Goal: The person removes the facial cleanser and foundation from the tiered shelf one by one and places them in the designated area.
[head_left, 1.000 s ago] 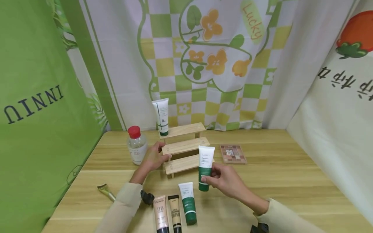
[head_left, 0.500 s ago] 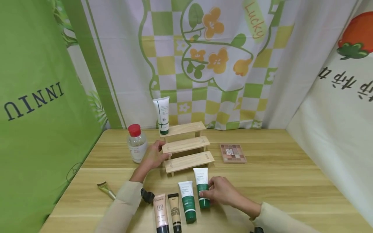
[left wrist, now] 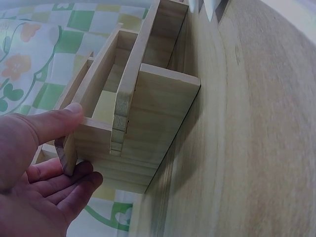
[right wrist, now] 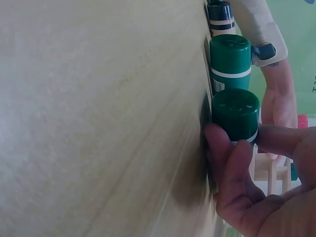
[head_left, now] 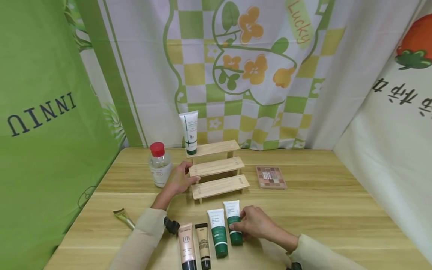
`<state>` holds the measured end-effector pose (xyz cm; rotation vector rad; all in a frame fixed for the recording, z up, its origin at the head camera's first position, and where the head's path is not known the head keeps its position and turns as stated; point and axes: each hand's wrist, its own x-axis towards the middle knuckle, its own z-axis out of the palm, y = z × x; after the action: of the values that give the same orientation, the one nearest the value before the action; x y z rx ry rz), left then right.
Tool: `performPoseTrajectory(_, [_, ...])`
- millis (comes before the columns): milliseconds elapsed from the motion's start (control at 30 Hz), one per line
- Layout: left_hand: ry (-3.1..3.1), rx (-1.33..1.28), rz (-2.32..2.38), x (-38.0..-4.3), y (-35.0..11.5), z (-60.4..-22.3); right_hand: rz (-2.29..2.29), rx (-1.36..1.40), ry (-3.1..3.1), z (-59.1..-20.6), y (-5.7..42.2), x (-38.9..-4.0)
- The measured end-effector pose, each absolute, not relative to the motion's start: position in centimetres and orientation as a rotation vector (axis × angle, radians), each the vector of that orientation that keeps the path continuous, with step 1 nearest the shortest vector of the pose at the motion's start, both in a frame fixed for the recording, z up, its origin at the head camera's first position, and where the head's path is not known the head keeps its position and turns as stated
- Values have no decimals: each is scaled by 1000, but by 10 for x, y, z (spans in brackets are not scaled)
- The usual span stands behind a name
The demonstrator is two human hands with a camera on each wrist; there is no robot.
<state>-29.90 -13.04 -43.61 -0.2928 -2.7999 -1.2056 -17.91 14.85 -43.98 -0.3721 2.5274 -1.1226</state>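
My left hand (head_left: pixel 179 180) holds the left end of the middle step of a three-step wooden display riser (head_left: pixel 221 186). In the left wrist view, its thumb lies along the step's edge and the fingers curl below. A squeeze tube (head_left: pixel 231 207), white above and green at the cap end, lies on the table in front of the riser. My right hand (head_left: pixel 258 223) pinches it from the right side, near its green cap (right wrist: pixel 236 112). Close to its left lies a matching white-and-green tube (head_left: pixel 218 234). Another white tube (head_left: pixel 191 131) stands cap down on the riser's top step.
A beige BB cream tube (head_left: pixel 186 243) and a slim gold tube with black ends (head_left: pixel 203 243) lie left of the green tubes. A red-capped clear bottle (head_left: pixel 160 168) stands left of the riser. An eyeshadow palette (head_left: pixel 271 177) lies right; a small olive-gold tube (head_left: pixel 123 218) lies far left.
My right hand has brought its white-and-green tube down from in front of the riser to the table, beside the matching tube. My left hand keeps its hold on the riser.
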Motion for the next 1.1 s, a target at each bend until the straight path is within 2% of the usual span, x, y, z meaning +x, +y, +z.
performPoseTrajectory(1100, [-2780, -282, -1211, -300, -130, -440, -1089, -441, 2493, -436, 147, -178])
